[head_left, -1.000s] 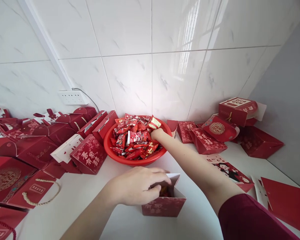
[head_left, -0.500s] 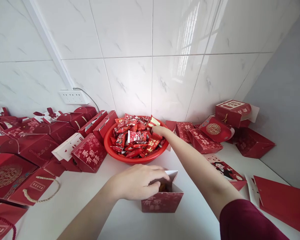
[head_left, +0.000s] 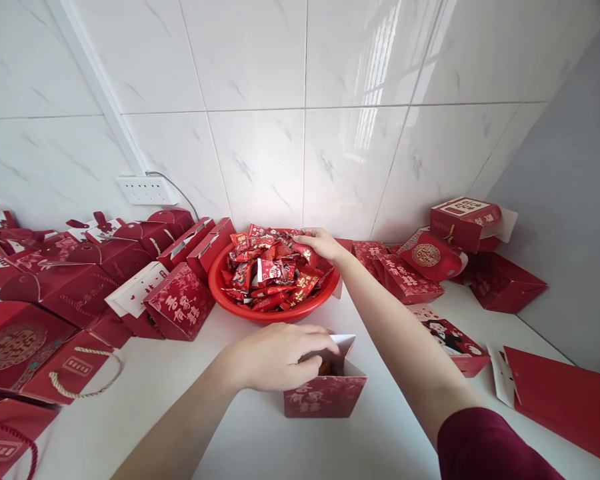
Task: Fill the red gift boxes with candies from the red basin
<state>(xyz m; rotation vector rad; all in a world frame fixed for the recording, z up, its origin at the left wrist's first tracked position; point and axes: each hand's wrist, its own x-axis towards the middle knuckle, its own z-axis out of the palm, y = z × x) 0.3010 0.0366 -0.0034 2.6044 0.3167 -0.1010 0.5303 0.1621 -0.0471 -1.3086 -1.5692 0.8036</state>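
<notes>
My left hand (head_left: 277, 357) is closed on the upper left side of a red gift box (head_left: 326, 398) with white characters, its fingers curled over the rim. The box stands open at the top on the white table, and something yellowish shows inside. My right hand (head_left: 321, 245) is at the back right of a round red plastic basin (head_left: 267, 315). Its fingers are bent over a red-wrapped candy (head_left: 307, 256), partly hidden by the hand. Under and beside it, the basin is heaped with red and gold wrapped candies (head_left: 275, 272).
Red gift boxes (head_left: 179, 303) crowd the left side, several with rope handles (head_left: 87, 397). More boxes (head_left: 410, 279) lie and stack at the right, near a flat red one (head_left: 563, 400). A tiled wall with a power socket (head_left: 147, 191) rises behind the basin.
My right hand has risen slightly within the basin, and the gold-wrapped candy by its fingertips is out of sight. My left hand stays at the box.
</notes>
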